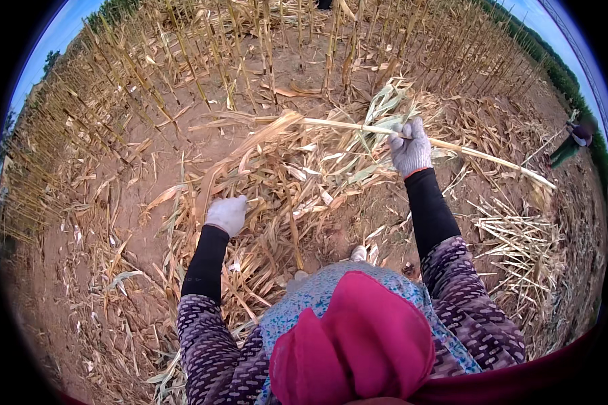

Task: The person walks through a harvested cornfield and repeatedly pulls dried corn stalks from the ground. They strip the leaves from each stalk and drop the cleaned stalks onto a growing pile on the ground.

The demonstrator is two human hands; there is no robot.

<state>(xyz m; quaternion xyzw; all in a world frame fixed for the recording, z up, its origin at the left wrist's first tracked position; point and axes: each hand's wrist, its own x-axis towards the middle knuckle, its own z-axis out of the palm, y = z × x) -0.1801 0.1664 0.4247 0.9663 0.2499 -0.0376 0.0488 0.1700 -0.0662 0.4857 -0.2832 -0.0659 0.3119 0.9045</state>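
A long, pale dry corn stalk (337, 124) lies crosswise in front of me. My right hand (410, 144), in a white knit glove, is closed around it right of its middle. From the stalk's left part a broad tan leaf (253, 142) bends down towards my left hand (226, 215). That hand, gloved too, has its fingers curled low over the leaf litter; whether a leaf is inside the fist is hidden. Dry corn husks and leaves (263, 177) cover the soil between both hands, with greener leaves (387, 101) just beyond the right one.
Standing, leafless corn stalks (268, 50) rise ahead and to the left. At my right lies a pile of stripped stalks (519, 243). Farther off on the right, another person (575, 136) stands beside the field. One of my shoes (358, 253) shows on the reddish soil.
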